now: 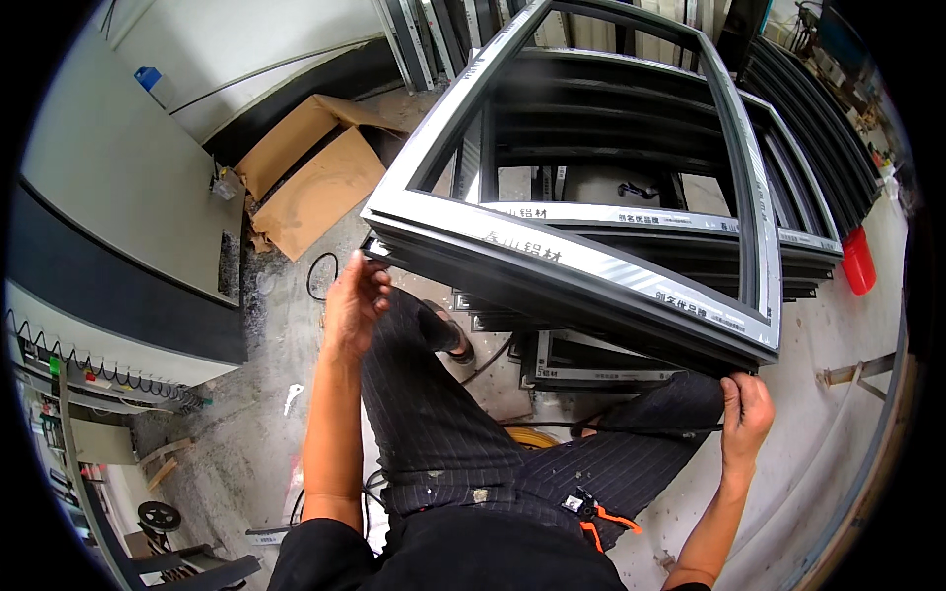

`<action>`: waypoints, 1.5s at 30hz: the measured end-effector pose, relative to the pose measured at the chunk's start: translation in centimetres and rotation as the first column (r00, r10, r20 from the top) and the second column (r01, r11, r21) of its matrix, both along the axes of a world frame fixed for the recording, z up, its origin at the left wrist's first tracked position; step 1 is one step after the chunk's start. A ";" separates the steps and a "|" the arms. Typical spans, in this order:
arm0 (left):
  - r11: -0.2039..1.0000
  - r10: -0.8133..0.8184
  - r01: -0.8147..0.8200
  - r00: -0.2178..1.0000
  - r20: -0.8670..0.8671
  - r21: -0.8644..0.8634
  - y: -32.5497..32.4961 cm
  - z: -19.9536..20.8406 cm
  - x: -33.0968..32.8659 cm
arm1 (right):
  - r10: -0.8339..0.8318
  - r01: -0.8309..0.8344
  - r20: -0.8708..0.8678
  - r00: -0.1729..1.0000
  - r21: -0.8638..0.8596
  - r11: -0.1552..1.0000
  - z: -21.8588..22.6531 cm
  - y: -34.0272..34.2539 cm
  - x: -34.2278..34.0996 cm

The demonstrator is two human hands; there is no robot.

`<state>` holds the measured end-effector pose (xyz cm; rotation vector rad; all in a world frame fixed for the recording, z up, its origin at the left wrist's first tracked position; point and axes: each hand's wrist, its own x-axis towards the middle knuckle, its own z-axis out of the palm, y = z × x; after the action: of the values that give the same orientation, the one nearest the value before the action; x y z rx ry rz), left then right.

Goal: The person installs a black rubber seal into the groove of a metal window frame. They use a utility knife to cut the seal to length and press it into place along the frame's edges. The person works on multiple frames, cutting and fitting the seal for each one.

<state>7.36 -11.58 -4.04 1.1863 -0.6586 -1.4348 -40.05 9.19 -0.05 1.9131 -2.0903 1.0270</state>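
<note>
A large grey aluminium window frame (552, 258) with protective film on its face is lifted in front of me, tilted over a stack of similar frames. My left hand (353, 303) grips its near left corner. My right hand (746, 414) holds the near right corner from beneath, fingers closed on the edge. My legs in dark pinstriped trousers (463, 433) stand below the frame.
More frames (808, 246) lie stacked on the dusty concrete floor behind the lifted one. Flattened cardboard (310, 182) lies at the upper left beside a grey machine cabinet (128, 197). A red container (857, 261) stands at the right. Black cables (320, 276) run across the floor.
</note>
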 end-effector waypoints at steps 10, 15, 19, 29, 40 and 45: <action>0.695 -0.715 0.719 0.693 -0.092 0.009 7.3 -0.1 -16.7 | -0.023 0.023 0.008 1.000 0.028 0.999 0.3 -0.2 -0.4; 0.653 -0.734 0.756 0.643 -0.220 0.032 8.9 -0.8 -23.8 | -0.065 0.061 0.093 0.994 0.048 0.997 0.4 0.2 -0.1; 0.709 -0.687 0.705 0.694 -0.215 0.013 8.9 -0.9 -24.3 | -0.020 0.016 0.120 0.993 0.034 0.999 0.2 0.4 -0.5; 0.774 -0.616 0.632 0.766 -0.181 0.043 9.7 -0.3 -25.2 | 0.074 -0.072 0.111 0.991 -0.020 0.997 -0.1 0.1 -1.0; 0.750 -0.640 0.661 0.735 -0.222 0.024 11.0 -0.3 -28.4 | 0.061 -0.063 0.071 0.996 0.016 0.998 0.3 -0.2 -1.4; 0.751 -0.639 0.659 0.739 -0.212 0.036 11.1 -0.7 -28.7 | 0.048 -0.049 0.042 0.998 0.022 0.999 0.0 -0.3 -1.2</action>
<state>-21.31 -0.49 -4.72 0.9106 -0.9275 -2.1729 -41.25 8.91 -0.01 1.9799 -2.0963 1.0661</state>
